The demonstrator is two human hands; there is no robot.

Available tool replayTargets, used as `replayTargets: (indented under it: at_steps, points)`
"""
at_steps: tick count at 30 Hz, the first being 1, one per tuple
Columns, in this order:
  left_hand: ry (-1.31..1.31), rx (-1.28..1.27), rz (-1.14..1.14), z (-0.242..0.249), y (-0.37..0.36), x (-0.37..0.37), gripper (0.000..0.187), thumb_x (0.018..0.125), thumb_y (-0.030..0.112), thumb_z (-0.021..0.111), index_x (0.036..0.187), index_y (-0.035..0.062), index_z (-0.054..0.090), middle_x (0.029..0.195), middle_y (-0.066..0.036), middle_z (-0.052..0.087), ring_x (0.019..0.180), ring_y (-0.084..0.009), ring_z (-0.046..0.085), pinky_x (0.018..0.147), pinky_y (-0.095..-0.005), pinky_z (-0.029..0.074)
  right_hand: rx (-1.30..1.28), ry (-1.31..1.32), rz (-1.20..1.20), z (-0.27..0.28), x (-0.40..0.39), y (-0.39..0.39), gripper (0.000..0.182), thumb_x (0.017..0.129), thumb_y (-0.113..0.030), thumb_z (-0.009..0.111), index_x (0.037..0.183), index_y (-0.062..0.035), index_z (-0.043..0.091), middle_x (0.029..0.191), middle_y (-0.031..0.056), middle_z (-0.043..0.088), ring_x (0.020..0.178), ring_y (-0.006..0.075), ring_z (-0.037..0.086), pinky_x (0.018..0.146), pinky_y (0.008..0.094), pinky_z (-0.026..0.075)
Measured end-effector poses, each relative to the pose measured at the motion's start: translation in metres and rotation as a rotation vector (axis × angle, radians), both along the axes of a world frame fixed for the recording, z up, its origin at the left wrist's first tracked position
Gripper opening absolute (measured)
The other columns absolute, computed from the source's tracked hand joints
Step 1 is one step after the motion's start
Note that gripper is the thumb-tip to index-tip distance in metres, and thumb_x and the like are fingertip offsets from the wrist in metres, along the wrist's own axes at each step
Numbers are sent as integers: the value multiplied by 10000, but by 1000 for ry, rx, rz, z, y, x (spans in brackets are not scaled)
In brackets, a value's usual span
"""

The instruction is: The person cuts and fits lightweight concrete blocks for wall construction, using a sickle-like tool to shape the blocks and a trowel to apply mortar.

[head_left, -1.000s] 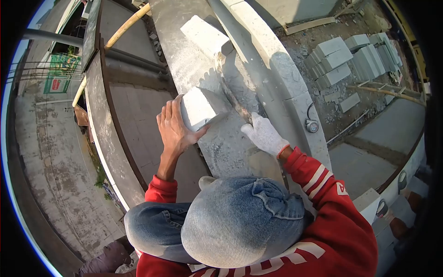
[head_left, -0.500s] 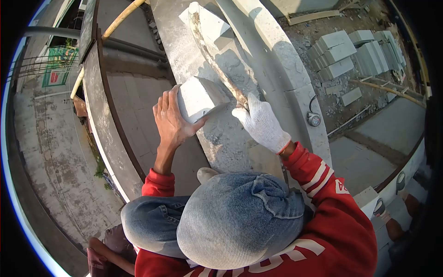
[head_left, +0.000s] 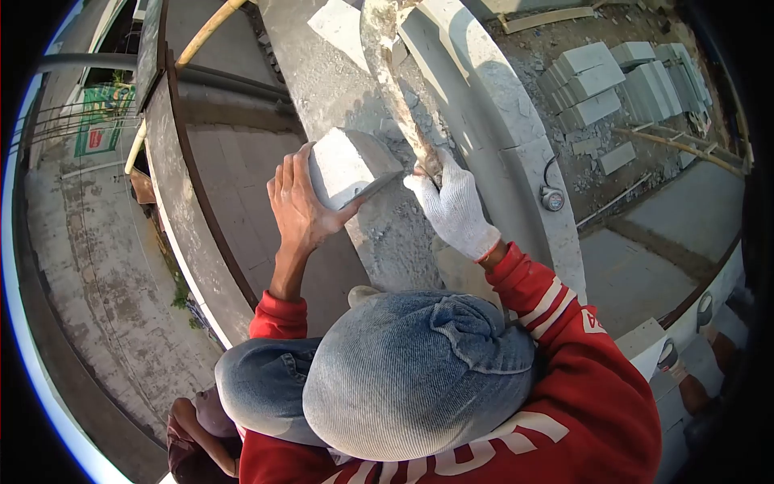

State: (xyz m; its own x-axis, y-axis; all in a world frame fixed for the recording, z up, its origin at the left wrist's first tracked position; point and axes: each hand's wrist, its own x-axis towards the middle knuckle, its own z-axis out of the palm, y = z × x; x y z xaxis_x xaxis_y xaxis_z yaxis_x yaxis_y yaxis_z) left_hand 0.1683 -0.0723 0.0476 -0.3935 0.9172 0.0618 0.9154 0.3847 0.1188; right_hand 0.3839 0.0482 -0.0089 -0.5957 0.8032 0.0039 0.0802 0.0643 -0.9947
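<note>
My left hand (head_left: 300, 198) grips a cut piece of white lightweight concrete block (head_left: 340, 167) by its left side, fingers behind it and thumb along the near edge. The piece is held tilted above the rubble-strewn wall top. In a white knit glove, my right hand (head_left: 453, 208) is closed round the near end of a long, dust-caked machete (head_left: 395, 89). Its blade points away from me, widens toward the far end and runs out of the top of the view. Blade and block are apart.
Crumbled debris covers the concrete ledge (head_left: 395, 250) before me. Another white piece (head_left: 339, 32) lies farther along it. Stacked blocks (head_left: 588, 77) stand below on the right. A bamboo pole (head_left: 211, 31) crosses at upper left. Another person's arm (head_left: 201, 440) shows at lower left.
The machete has swung right and turned, showing more of its broad side. My right hand has risen slightly. My left hand and the block piece have hardly moved.
</note>
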Motion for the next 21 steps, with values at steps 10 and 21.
replayTargets:
  at_steps: [10, 21]
  points:
    - [0, 20, 13, 2, 2, 4, 1061, 566, 474, 927, 1422, 35, 479, 1218, -139, 576, 1155, -330, 555, 1008, -471, 413, 176, -189, 112, -29, 19, 3, 286, 933, -206, 661, 983, 67, 595, 841, 313, 652, 799, 497, 655, 685, 487, 522]
    - [12, 29, 4, -2, 1, 0, 1076, 550, 520, 928, 1413, 41, 498, 1216, -124, 583, 1128, -324, 565, 956, -477, 427, -76, -240, 186, -3, 7, 3, 376, 961, -284, 691, 982, 78, 593, 826, 314, 673, 810, 484, 695, 675, 494, 533]
